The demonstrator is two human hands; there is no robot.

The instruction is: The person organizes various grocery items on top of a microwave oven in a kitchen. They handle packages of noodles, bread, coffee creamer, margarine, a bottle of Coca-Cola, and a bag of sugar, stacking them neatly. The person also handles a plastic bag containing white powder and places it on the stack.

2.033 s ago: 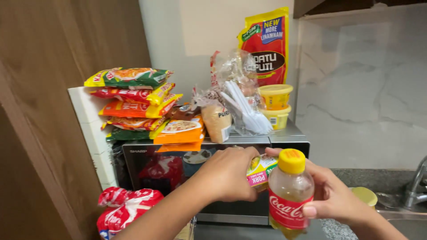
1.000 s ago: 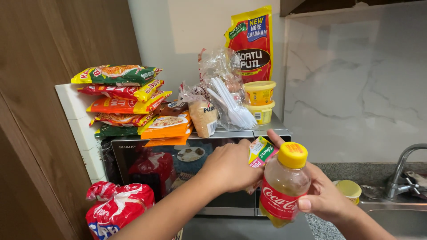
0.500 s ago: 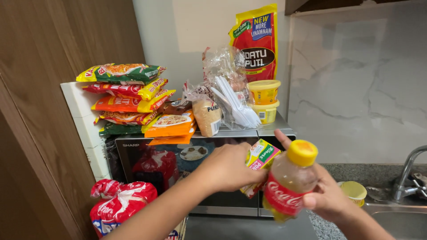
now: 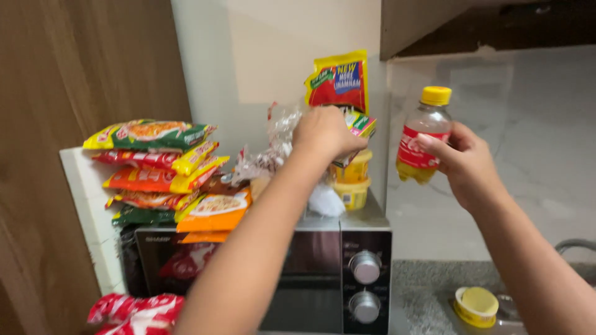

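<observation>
While the left hand (image 4: 326, 131) is raised above the dark microwave oven (image 4: 329, 260), its fingers are curled shut around a small green, yellow and pink carton (image 4: 359, 124), of which only the end at the 3 o'clock side of the fist shows. That carton hangs just over two stacked yellow plastic tubs (image 4: 352, 181) on the microwave's top, and in front of a tall red and yellow pouch (image 4: 338, 80) leaning on the pale wall; whether it touches either, I cannot tell.

At 3 o'clock from the left hand, well clear of the microwave, the right hand (image 4: 465, 162) holds a small clear plastic bottle with a yellow cap and red label (image 4: 422, 139) upright, fingers wrapped closed about its lower half. A little yellowish liquid shows at the bottle's base. Behind it is a grey marble wall panel (image 4: 534, 136).

At 9 o'clock from the left hand, a pile of flat noodle packets in green, red, orange and yellow (image 4: 164, 170) lies on the microwave's top, with crumpled clear plastic bags (image 4: 273, 152) between the pile and the tubs. At 7 o'clock, low beside the microwave, lie red and white packets (image 4: 133, 310). At 5 o'clock, on the speckled grey tabletop (image 4: 422, 279), rests a small round yellow lidded tub (image 4: 477, 305), near a curved metal tap (image 4: 574, 245).
</observation>
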